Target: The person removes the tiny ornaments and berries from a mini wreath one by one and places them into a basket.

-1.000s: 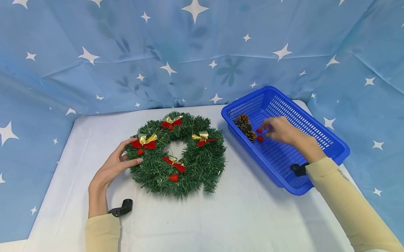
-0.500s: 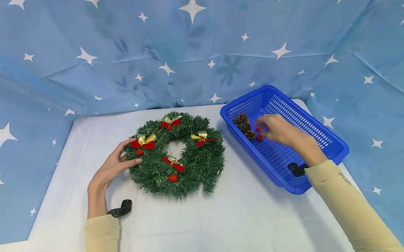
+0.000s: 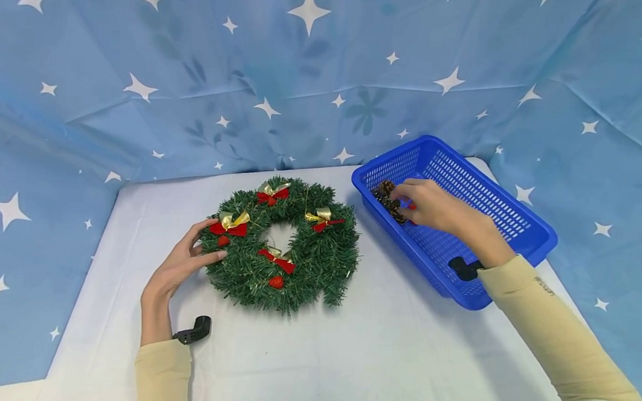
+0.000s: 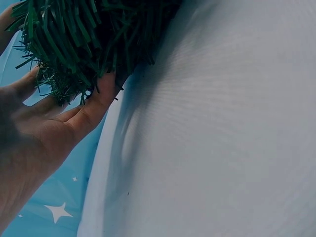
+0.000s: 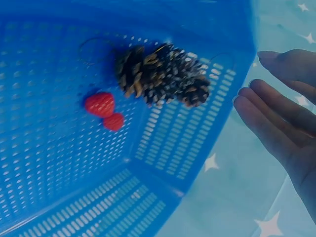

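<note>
A green artificial wreath (image 3: pixel 314 279) lies on the white table, trimmed with red and gold bows (image 3: pixel 276 260) and small red strawberries (image 3: pixel 276 282). My left hand (image 3: pixel 178 267) holds its left edge, fingers and thumb spread around the greenery; in the left wrist view the thumb (image 4: pixel 101 96) presses into the needles. My right hand (image 3: pixel 437 208) reaches into the blue basket (image 3: pixel 405 248), over the pine cones (image 5: pixel 163 76). Fingers and thumb stand apart in the right wrist view, with nothing between them. Two red strawberries (image 5: pixel 100 104) lie beside the cones, partly covered by the hand in the head view.
The basket stands at the table's back right, near the blue star-printed cloth (image 3: pixel 327 73) that hangs behind and at both sides. White cloth (image 3: pixel 318 364) covers the table. Black wrist cameras (image 3: pixel 193 331) sit on both wrists.
My right hand has shifted left inside the basket, from above the strawberries to the pine cones. The left hand and the wreath have stayed in place.
</note>
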`<act>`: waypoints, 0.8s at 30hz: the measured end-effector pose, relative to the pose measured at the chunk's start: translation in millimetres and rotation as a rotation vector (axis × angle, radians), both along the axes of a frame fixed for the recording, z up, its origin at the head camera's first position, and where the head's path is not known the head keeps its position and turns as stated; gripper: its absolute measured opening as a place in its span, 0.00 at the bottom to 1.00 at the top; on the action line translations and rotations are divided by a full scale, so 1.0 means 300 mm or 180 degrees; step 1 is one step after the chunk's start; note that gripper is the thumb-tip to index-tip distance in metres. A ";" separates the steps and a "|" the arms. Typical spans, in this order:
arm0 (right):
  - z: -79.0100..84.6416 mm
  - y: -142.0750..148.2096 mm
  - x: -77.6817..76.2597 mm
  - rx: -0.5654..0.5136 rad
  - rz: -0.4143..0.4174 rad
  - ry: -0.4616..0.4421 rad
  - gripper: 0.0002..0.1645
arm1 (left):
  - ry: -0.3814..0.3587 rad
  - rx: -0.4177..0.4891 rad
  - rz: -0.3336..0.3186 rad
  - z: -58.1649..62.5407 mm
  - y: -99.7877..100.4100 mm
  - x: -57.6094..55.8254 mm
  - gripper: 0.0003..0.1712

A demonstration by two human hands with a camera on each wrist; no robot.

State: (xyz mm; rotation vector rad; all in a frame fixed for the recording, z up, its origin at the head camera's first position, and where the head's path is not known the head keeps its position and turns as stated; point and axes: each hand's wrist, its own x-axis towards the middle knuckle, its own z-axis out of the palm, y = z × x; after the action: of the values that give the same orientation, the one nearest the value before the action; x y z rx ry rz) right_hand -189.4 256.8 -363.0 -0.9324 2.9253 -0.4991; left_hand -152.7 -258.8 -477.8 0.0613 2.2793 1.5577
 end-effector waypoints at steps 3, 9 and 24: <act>-0.002 -0.022 -0.003 -0.0011 0.0068 0.0014 0.15 | -0.0004 -0.0004 0.0005 -0.003 -0.003 0.006 0.53; -0.003 -0.049 -0.007 -0.0080 0.0147 -0.0009 0.15 | 0.0008 0.0035 0.0015 -0.009 -0.001 0.009 0.52; -0.001 -0.141 0.002 -0.0080 0.0368 -0.0016 0.15 | 0.0032 -0.0008 0.0004 -0.004 0.002 -0.009 0.52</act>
State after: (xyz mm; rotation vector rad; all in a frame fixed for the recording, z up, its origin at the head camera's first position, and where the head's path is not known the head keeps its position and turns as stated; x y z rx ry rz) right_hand -188.9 214.3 -363.3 -1.0938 2.8458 -0.5319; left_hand -155.5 -258.2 -479.0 0.0672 2.2895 1.5585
